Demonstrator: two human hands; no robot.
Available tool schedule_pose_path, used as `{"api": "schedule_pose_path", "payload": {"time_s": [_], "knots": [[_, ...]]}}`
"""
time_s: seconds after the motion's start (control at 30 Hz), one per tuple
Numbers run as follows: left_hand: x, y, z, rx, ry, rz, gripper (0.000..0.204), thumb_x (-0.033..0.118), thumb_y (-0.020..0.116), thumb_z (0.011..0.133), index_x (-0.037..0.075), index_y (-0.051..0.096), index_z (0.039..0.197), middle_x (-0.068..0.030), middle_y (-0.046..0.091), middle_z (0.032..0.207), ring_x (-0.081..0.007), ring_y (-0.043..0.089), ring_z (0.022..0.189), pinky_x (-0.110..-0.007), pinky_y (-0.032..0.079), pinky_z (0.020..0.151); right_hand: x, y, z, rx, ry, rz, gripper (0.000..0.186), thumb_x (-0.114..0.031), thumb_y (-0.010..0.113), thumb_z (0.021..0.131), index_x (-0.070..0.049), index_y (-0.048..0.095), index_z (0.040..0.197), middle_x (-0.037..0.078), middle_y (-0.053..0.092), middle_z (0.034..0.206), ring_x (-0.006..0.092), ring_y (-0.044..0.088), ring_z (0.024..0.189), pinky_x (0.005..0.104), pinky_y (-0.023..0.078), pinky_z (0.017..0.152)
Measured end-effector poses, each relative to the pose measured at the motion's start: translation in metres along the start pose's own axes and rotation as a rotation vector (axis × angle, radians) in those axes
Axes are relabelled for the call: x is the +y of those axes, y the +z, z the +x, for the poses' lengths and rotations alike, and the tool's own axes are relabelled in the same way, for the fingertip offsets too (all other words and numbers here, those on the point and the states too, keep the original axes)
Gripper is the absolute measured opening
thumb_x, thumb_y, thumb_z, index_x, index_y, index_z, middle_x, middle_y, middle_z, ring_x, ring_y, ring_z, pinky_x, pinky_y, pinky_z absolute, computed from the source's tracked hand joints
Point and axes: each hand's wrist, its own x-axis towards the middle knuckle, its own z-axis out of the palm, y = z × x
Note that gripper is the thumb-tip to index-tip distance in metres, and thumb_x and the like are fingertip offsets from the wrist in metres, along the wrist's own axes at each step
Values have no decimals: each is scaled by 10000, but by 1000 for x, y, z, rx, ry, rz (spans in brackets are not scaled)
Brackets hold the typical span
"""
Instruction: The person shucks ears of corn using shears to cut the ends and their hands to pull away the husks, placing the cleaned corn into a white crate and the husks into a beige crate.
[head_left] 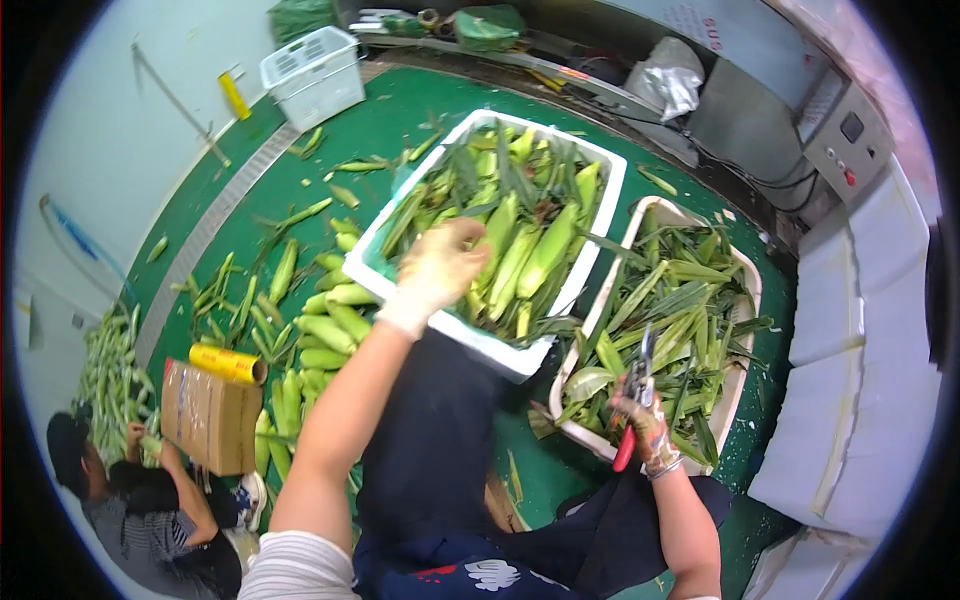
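My left hand (440, 268), in a pale glove, reaches over the near left part of a white foam box (375, 278). Its fingers are apart, close to the ears of corn (510, 250) in green husks that fill the box; no ear is visibly gripped. My right hand (650, 435), in a stained patterned glove, is closed around red-handled pruning shears (636, 385), their blades pointing away from me. The shears are above a cream tub (748, 345) heaped with cut husks and leaves (670, 310).
Trimmed corn ears (325, 330) lie piled on the green floor at left, near a cardboard box (215, 415) with a yellow roll (228, 363). A co-worker (150, 510) sits lower left by another corn pile. A white crate (315, 80) stands far left; foam boxes (825, 400) line the right.
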Motion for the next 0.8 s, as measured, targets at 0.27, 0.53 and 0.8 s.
{"api": "schedule_pose_path", "payload": {"time_s": [0.27, 0.53, 0.8], "knots": [[57, 142, -1, -1161, -169, -493, 454, 377, 632, 870, 16, 609, 1145, -57, 643, 942, -110, 597, 765, -261, 494, 701, -53, 16, 9, 227, -162, -826, 632, -351, 796, 670, 26, 496, 1079, 205, 611, 854, 360, 613, 780, 395, 505, 721], [55, 180, 31, -303, -93, 37, 363, 234, 651, 800, 37, 634, 1104, -170, 646, 1048, -292, 637, 967, -363, 489, 879, -33, -18, -2, -223, 22, 579, 432, -107, 637, 832, 18, 481, 1215, 111, 620, 995, 228, 617, 935, 330, 485, 858], [-24, 208, 91, -267, -133, 779, 696, 487, 771, 630, -42, 621, 1057, -198, 594, 1142, -292, 586, 1082, -338, 498, 895, -28, -21, -44, -179, -26, 372, 462, -66, 672, 791, 1, 492, 1211, 92, 606, 1001, 206, 598, 939, 359, 522, 803]]}}
